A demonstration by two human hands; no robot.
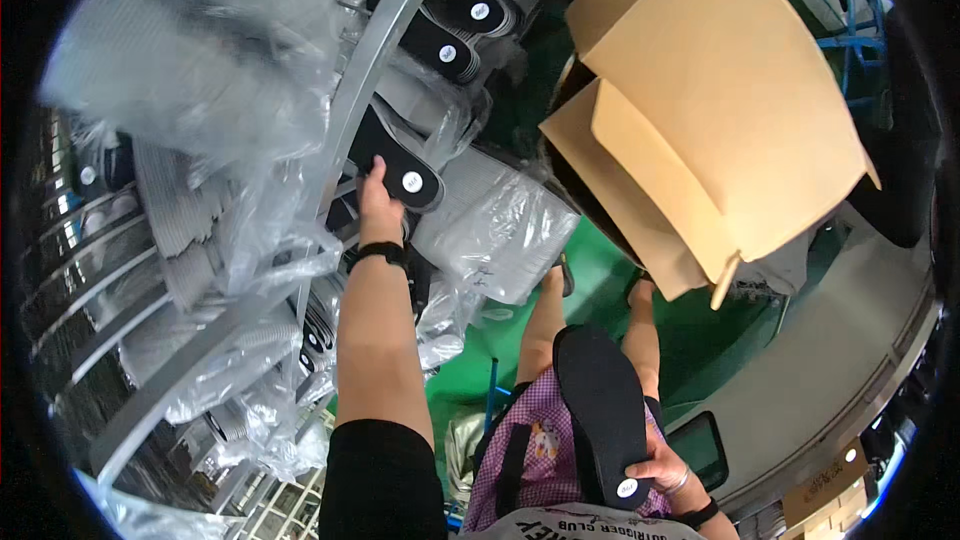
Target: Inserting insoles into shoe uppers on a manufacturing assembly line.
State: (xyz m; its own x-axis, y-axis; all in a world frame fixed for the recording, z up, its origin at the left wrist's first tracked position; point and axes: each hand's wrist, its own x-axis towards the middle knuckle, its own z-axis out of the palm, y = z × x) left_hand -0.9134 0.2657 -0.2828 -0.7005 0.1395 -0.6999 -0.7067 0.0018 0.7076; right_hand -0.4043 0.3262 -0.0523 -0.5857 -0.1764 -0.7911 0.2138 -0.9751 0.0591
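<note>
My left hand [379,208] reaches up to the shelf rack and grips the edge of a black insole [395,162] with a round white sticker at its heel. That insole lies on top of others beside clear plastic wrapping. Part of my left fingers is hidden at the insole's side. Close to my body, my right hand [662,468] pinches the heel end of another black insole [600,400], thumb near its white sticker. This insole is held lengthwise in front of my purple checked apron [540,440].
Stacks of black insoles [440,48] and plastic-wrapped bundles [500,225] fill the metal rack [375,80]. An open cardboard box [720,110] stands at the far right. A pale curved-looking surface [830,340] is at right, above green floor [595,285].
</note>
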